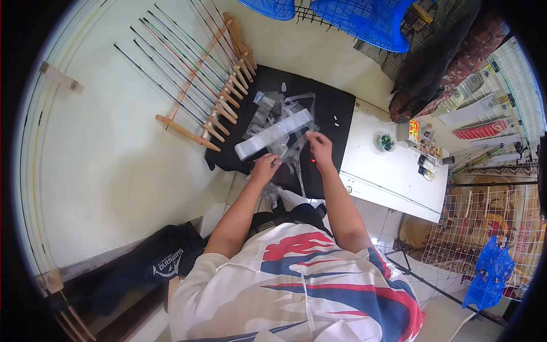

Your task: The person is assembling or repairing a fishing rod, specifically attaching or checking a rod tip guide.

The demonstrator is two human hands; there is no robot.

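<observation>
Hands met mid-frame over the black mat (pixel 336 111). Left hand (pixel 265 169) was clenched on the lower end of a clear plastic sleeve (pixel 294 149); right hand (pixel 320 146) pinched its upper end between thumb and fingertips. Sleeve hung crumpled between them, just above the mat, centre of frame.

Above the hands lay a long flat stack of clear bags (pixel 274 134), tilted, with looser plastic wrap (pixel 268 108) behind it. Rack of fishing rods (pixel 219 100) sat upper left, cork handles toward the mat, rod tips fanning out over the pale floor (pixel 114 171). White table (pixel 393 176) stood right of centre with a small round cup (pixel 387 142) and small boxes at its far edge. Blue netting (pixel 364 20) was at top, wire grid panel (pixel 490 228) lower right, dark bag (pixel 165 262) lower left.

My read on doing it well: film that thin sticks to itself, so keep both pinches near the edges and pull the ends apart evenly to flatten it. Too tight a fist on the left would crease it. Couldn't tell whether the mouth was open or which end it was on.
</observation>
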